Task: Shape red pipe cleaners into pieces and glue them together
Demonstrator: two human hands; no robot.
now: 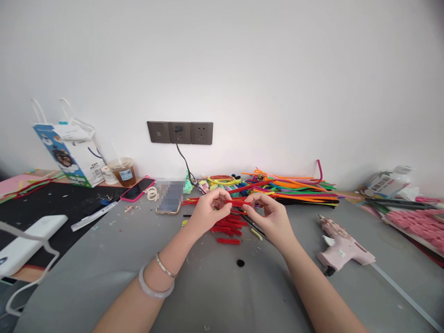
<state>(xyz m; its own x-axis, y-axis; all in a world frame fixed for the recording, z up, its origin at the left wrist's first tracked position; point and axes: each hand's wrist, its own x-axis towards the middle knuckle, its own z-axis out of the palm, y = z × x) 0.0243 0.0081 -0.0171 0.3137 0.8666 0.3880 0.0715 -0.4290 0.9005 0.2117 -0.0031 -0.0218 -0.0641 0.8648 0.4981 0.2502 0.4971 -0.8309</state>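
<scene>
Between my hands, just above the table, is a red pipe cleaner (pixel 238 202), its short stretch spanning from one set of fingertips to the other. My left hand (pixel 212 209) pinches its left end, and my right hand (pixel 267 213) pinches the right end. Below my fingers lies a pile of short red pipe cleaner pieces (pixel 227 226), with one folded red piece (pixel 229 241) apart at the front. A small yellow piece (pixel 256 233) rests near my right hand. Nearer to me is a black round pad (pixel 240 263).
Long coloured pipe cleaners (pixel 294 187) are heaped against the wall. A pink glue gun (pixel 342 245) lies at right, near pink braided bundles (pixel 416 226). Two phones, a pink-edged one (pixel 138 188) and another (pixel 169 196), lie left. Further left stand a drink cup (pixel 123 172) and paper bag (pixel 72 152).
</scene>
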